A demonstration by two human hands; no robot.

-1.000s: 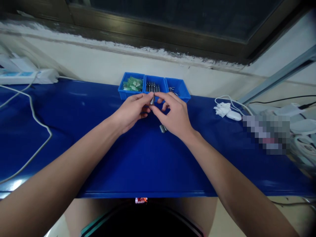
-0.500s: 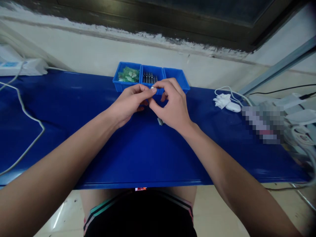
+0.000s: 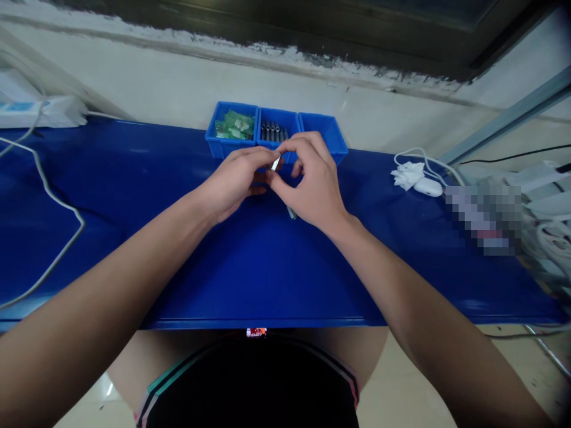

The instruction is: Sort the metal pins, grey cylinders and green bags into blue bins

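Between the fingertips of both hands is a small shiny metal piece [image 3: 275, 163], held above the blue table. My left hand [image 3: 238, 178] pinches it from the left, its fingers partly hidden behind it. My right hand [image 3: 312, 178] grips it with thumb and index finger curved round. Below my right hand, a small grey metal part [image 3: 291, 213] lies on the table, partly covered by the hand. Just behind the hands stand three joined blue bins [image 3: 232, 144]: the left one holds green plastic packets [image 3: 236, 125], the middle one several dark metal cylinders [image 3: 273, 131].
On the right are a crumpled white tissue [image 3: 408, 175], a white case [image 3: 428, 188], cables and a blurred-out item. A white power strip [image 3: 57, 112] and a long white cable [image 3: 57, 205] lie on the left.
The metal piece between my fingertips shows more of its length now and looks tilted. Both hands remain together in nearly the same place. The view has shifted slightly.
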